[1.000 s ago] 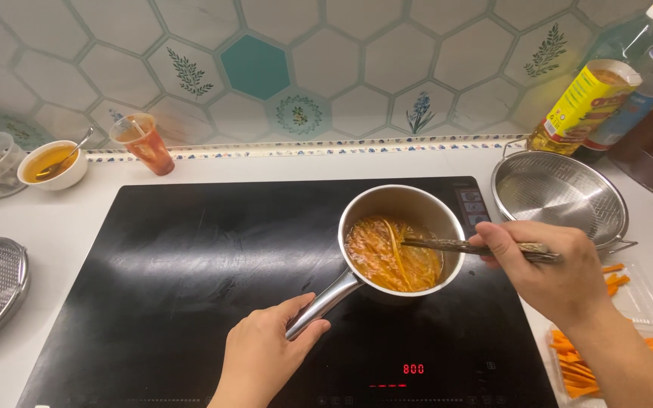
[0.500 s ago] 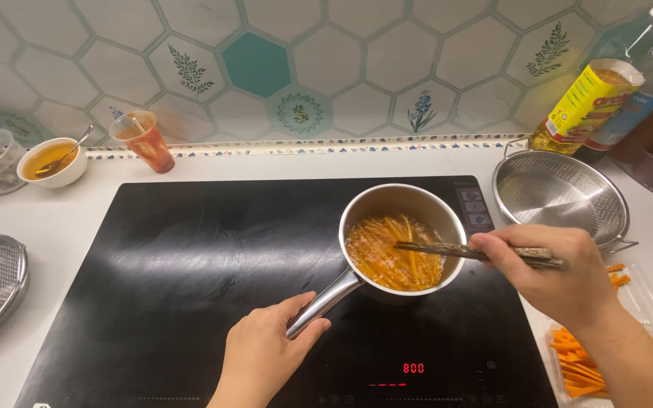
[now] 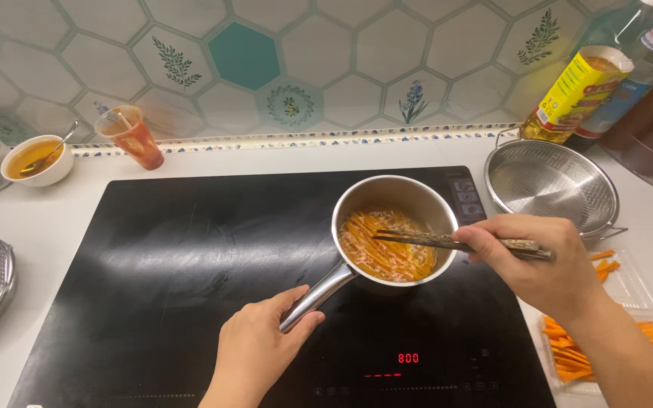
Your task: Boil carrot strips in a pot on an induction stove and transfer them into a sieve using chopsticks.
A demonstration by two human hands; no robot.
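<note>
Two sets of fingers closed: left [image 3: 255,351] on saucepan handle [image 3: 313,296], right [image 3: 542,261] around chopsticks [image 3: 447,242].

Small steel saucepan [image 3: 394,198], round, shiny, upright on the black induction cooktop [image 3: 190,249], sitting right of its centre. Straight metal handle [image 3: 315,296] sticks out toward the lower left, end gripped by the left hand [image 3: 255,355]. Inside: orange shredded strips in orange liquid [image 3: 387,245], covering the pan bottom, well below the rim. Pair of dark chopsticks [image 3: 455,243], held close together and nearly level, crossing the pan's right rim, tips over the strips near the pan's middle; whether the tips touch the food, can't tell. Back ends pinched in the right hand [image 3: 538,261], just right of the pan.
</note>
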